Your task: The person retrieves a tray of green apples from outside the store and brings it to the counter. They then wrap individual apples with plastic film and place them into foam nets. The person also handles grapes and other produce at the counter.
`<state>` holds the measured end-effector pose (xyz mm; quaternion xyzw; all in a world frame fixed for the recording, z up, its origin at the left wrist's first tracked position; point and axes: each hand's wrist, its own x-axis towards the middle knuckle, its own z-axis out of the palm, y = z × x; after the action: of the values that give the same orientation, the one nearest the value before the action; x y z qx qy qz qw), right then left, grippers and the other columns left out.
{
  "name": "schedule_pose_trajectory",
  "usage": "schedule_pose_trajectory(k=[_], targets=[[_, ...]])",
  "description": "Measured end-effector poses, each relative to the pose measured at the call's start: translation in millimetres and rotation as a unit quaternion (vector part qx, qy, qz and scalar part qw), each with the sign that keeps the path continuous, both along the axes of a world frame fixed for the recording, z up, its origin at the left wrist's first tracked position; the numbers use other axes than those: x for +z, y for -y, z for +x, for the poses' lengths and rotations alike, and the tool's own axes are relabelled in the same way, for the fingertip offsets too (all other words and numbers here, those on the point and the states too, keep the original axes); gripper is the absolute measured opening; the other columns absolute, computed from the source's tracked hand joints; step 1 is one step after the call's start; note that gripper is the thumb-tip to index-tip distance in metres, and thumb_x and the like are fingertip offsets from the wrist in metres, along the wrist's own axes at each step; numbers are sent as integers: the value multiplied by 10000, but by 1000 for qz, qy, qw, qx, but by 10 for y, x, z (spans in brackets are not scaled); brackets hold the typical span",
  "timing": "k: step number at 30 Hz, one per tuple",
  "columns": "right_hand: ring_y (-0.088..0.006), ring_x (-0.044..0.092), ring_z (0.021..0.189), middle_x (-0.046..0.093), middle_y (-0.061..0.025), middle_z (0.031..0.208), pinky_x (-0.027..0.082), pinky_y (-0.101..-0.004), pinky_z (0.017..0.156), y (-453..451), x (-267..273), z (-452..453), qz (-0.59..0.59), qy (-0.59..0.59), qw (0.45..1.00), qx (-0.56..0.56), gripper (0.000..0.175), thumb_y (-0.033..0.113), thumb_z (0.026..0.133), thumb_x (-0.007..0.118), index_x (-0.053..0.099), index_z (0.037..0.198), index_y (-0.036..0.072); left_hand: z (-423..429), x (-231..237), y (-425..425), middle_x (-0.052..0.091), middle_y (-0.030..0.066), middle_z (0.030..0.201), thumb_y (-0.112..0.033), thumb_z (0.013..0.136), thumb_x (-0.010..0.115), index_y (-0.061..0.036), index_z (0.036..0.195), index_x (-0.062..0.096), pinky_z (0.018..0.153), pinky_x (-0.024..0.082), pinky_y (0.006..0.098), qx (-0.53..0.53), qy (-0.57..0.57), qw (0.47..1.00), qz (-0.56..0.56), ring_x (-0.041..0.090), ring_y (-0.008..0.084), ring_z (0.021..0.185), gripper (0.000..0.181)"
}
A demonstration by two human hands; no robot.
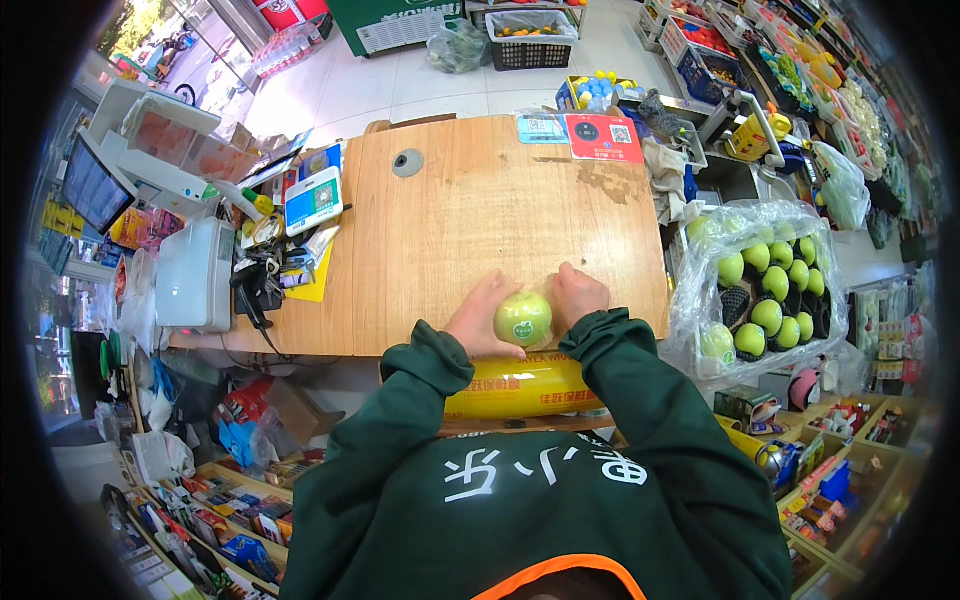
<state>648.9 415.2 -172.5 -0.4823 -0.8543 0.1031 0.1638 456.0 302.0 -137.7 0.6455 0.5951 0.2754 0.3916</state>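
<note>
A green apple with a round sticker rests at the near edge of the wooden table. My left hand curves around its left side, thumb and fingers spread over it. To the right of the apple, my right hand is curled into a fist close to the tabletop. Clear plastic film shows between the apple and this fist, and the fist appears to pinch it; its fingertips are hidden. Just below the table edge, between my forearms, lies a yellow-boxed or yellow-wrapped roll of cling film.
On the right stands a plastic-lined crate of green apples. Left on the table are a payment-code stand, a barcode scanner and a white device. Printed code cards lie at the far edge, near a grey grommet.
</note>
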Motion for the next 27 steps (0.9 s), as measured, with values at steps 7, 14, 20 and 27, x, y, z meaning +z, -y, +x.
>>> schedule_pose_trajectory(k=[7,14,20,27], targets=[[-306,602,537,588,-106,610,476,-424,472,46,-123,-39,40,-24,998,43,135,153,842,606,528,748,95,33,145,-68,413,244,1411,-258,512,958,-35,1396,416,1109,360,408,-35,11,999,-16,420,386,1324,1061],[-319,601,574,596,-130,627,484,-397,506,87,63,-43,-41,-76,995,40,157,179,834,656,561,756,82,166,293,-103,578,176,1221,-141,589,886,-25,1301,503,986,452,395,-29,135,989,-43,578,350,1119,817],[-324,661,767,682,-189,845,523,-414,706,175,104,9,-429,-211,877,38,266,274,876,662,657,883,8,263,316,191,577,176,1218,-172,570,896,-42,1281,536,1006,439,389,-15,178,984,4,569,332,1146,807],[-240,645,782,678,-169,853,511,-371,712,340,-173,-1,-584,-264,755,142,287,290,861,685,670,925,10,326,470,377,529,178,1331,-130,587,895,-28,1304,512,1102,359,386,-40,140,988,57,480,303,1303,819]])
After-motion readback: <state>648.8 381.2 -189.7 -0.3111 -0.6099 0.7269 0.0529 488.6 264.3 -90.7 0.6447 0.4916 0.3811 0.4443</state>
